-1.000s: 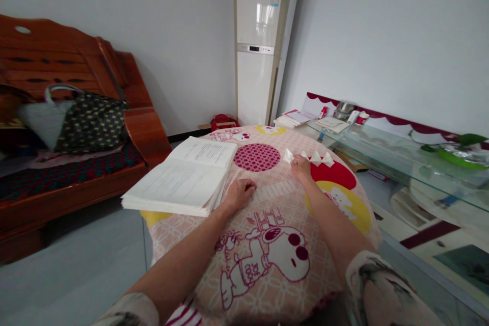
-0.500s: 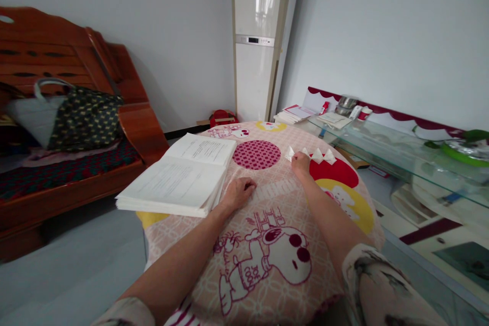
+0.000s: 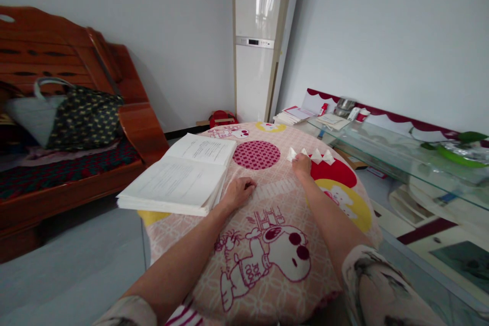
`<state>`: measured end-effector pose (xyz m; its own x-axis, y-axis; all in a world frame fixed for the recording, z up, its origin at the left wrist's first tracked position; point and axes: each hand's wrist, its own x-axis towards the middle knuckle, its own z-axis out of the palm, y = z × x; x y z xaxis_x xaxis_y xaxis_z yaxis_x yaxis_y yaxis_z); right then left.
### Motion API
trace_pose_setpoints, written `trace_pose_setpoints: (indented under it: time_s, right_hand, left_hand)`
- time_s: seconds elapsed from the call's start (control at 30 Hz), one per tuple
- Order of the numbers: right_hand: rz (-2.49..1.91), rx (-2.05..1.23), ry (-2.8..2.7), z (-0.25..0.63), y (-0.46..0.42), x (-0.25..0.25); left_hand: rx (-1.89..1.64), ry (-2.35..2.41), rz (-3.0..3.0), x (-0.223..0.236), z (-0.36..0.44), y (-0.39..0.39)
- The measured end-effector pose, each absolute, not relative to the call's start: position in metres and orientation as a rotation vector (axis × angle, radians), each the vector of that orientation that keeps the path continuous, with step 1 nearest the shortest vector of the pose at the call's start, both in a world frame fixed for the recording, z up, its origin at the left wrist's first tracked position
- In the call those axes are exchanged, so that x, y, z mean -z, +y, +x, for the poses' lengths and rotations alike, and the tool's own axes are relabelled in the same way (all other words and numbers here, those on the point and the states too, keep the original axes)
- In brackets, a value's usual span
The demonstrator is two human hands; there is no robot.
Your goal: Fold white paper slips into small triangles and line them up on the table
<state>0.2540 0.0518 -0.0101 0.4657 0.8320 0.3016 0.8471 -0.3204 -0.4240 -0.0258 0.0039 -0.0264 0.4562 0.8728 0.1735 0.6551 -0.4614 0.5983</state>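
My right hand (image 3: 301, 165) is at the far right part of the round table, fingers closed at the left end of a row of small white folded paper pieces (image 3: 318, 156). Its fingers pinch the leftmost folded paper piece (image 3: 292, 154), though the fingertips are partly hidden by the hand. The pieces stand as pointed triangles, partly over a red patch of the tablecloth. Loosely curled, my left hand (image 3: 240, 192) rests on the patterned tablecloth (image 3: 267, 188) with nothing seen in it. Just left of it lies a thick stack of open printed sheets (image 3: 179, 173).
Right of the table stands a glass-topped cabinet (image 3: 397, 147) bearing papers, metal bowls (image 3: 345, 106), a red-and-white cup (image 3: 362, 114) and a green tray. A wooden sofa (image 3: 141, 122) with bags is at left. A tall white air conditioner (image 3: 254, 76) stands in the corner.
The leftmost folded paper piece has shifted slightly right, closer to the others, along with my right hand. My left hand stays where it was.
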Motion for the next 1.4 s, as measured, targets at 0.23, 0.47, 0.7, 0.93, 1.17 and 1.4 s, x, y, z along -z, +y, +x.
trace_pose_setpoints:
  time_s: [0.23, 0.47, 0.7, 0.93, 1.17, 1.4]
  right_hand:
    - [-2.048, 0.131, -1.469, 0.229, 0.016, 0.011]
    - [-2.024, -0.027, -1.709, 0.211, -0.013, 0.026]
    - [-2.001, -0.075, -1.665, 0.215, -0.011, 0.032]
    - [-1.984, -0.127, -1.659, 0.216, -0.011, 0.032]
    - [-1.981, -0.135, -1.656, 0.214, -0.012, 0.032]
    - [-1.970, -0.142, -1.659, 0.215, -0.013, 0.033]
  left_hand:
    - [-0.632, 1.271, 2.279, 0.027, -0.026, 0.005]
    - [-0.631, 1.303, 2.247, 0.025, -0.024, 0.006]
    - [-0.636, 1.287, 2.200, 0.026, -0.026, 0.007]
    - [-0.631, 1.313, 2.159, 0.024, -0.027, 0.007]
    - [-0.683, 1.296, 2.121, 0.030, -0.030, 0.008]
    - [-0.829, 1.691, 2.214, 0.005, -0.052, 0.008]
